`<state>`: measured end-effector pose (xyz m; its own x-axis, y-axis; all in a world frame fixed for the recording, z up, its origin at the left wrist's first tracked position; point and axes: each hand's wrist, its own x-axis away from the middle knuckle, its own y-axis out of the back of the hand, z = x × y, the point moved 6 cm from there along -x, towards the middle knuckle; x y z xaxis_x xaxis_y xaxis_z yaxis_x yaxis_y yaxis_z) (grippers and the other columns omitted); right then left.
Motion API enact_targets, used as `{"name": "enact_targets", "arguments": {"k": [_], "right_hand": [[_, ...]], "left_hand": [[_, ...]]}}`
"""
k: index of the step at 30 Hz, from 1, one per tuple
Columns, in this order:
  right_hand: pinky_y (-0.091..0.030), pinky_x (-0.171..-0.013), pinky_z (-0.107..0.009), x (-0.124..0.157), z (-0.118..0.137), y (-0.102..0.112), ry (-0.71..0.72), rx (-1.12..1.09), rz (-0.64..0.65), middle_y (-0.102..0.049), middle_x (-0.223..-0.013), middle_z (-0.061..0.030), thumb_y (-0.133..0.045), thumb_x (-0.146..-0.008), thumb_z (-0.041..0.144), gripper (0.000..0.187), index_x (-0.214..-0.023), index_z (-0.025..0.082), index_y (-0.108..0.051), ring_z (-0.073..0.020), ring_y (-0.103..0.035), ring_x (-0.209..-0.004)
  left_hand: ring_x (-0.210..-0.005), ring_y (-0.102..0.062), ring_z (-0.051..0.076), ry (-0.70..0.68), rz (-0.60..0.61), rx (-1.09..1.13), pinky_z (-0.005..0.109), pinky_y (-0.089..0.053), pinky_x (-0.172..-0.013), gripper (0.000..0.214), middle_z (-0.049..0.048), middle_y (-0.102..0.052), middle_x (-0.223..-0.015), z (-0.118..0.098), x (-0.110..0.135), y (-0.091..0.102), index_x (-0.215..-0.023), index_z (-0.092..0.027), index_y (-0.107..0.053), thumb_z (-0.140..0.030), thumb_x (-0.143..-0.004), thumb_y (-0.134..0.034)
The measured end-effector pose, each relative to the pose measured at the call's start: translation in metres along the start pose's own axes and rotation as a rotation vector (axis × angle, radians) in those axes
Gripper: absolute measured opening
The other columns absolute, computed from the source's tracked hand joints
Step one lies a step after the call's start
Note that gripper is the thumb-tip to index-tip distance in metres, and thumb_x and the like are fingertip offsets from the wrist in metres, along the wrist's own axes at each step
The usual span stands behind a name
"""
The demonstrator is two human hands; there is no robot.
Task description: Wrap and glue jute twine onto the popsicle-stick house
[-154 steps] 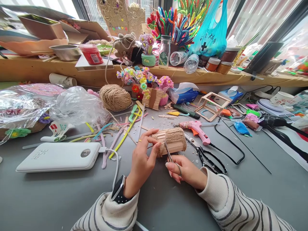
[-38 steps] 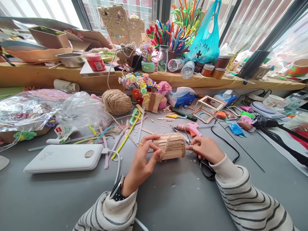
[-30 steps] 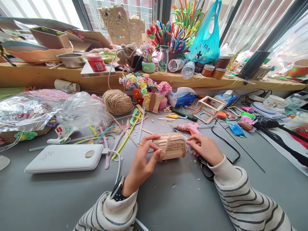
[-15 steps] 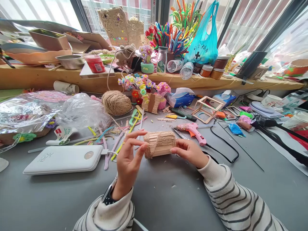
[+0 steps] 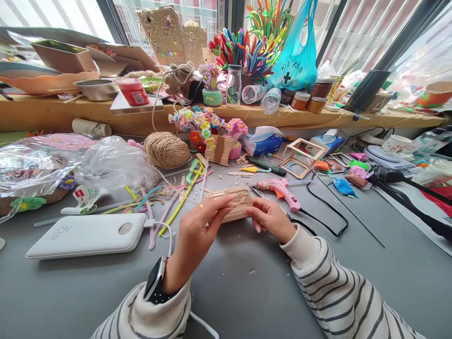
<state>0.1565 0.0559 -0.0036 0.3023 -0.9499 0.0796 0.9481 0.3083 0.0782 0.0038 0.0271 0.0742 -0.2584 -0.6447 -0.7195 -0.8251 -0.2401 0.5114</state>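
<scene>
A small barrel of wooden craft sticks wrapped in jute twine [image 5: 236,201] lies on its side just above the grey table, held between both hands. My left hand [image 5: 198,230] pinches its left end with thumb and fingers curled over the top. My right hand [image 5: 271,219] grips its right end, fingers closed. A strand of twine [image 5: 169,180] leads from the barrel up to a large ball of jute twine [image 5: 165,149]. A pink glue gun [image 5: 282,189] lies just right of my right hand.
A white power bank [image 5: 88,234] with cable lies at left, beside crumpled plastic bags [image 5: 113,162] and loose pipe cleaners [image 5: 178,202]. Pipe-cleaner flower pots [image 5: 208,129], a tissue pack [image 5: 263,141] and a stick frame [image 5: 302,157] stand behind. The wooden sill [image 5: 42,110] is crowded with jars and craft supplies.
Five seconds ago my right hand held small scissors at the twine; it set them down at right, then came back to grip the barrel's right end. Both hands turned the barrel and moved it left.
</scene>
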Motion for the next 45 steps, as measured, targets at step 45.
{"name": "enact_targets", "arguments": {"k": [45], "right_hand": [[-0.031, -0.044, -0.022, 0.004, 0.001, 0.001, 0.032, 0.053, -0.142, -0.043, -0.036, 0.0095, -0.05, -0.081, 0.049, 0.033, -0.065, 0.02, -0.046, -0.0066, -0.038, -0.033]], "left_hand": [[-0.069, -0.06, 0.014, -0.172, -0.107, -0.343, 0.035, -0.044, -0.083, 0.013, -0.0004, -0.067, -0.073, 0.007, 0.014, 0.005, -0.086, -0.021, -0.06, -0.013, -0.077, -0.063]]}}
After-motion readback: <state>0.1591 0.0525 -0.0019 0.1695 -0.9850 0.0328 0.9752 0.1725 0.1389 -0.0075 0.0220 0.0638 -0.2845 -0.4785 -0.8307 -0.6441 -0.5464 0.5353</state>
